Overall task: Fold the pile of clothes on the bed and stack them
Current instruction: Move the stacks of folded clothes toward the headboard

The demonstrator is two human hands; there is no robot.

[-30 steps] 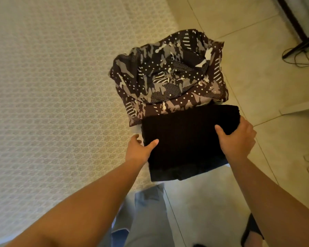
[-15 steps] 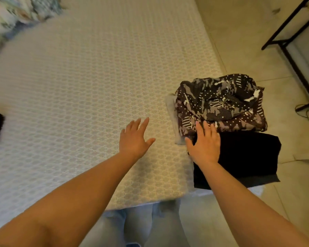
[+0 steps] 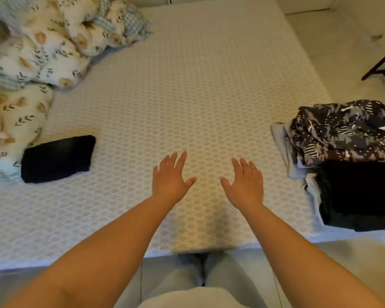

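Left hand (image 3: 172, 177) and right hand (image 3: 245, 183) splayed flat, empty, over bed (image 3: 187, 96). Folded stack (image 3: 351, 170) at 3 o'clock; black folded garment (image 3: 58, 158) at 9 should be reached next, carried flat.

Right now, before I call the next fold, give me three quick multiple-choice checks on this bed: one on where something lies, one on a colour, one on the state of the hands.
1. Where does the camouflage-print garment lie?
A. at the bed's right edge, behind the folded black stack
B. by the floral pillows
C. on the floor

2. What colour is the folded garment beside the floral pillows?
A. white
B. black
C. red

3. What are the left hand and right hand doing?
A. both gripping cloth
B. one holding a pillow
C. both open over the bare mattress

Answers: 1 A, it sits at the right edge behind the black stack; 2 B, it is plainly dark black; 3 C, fingers are spread and hold nothing.
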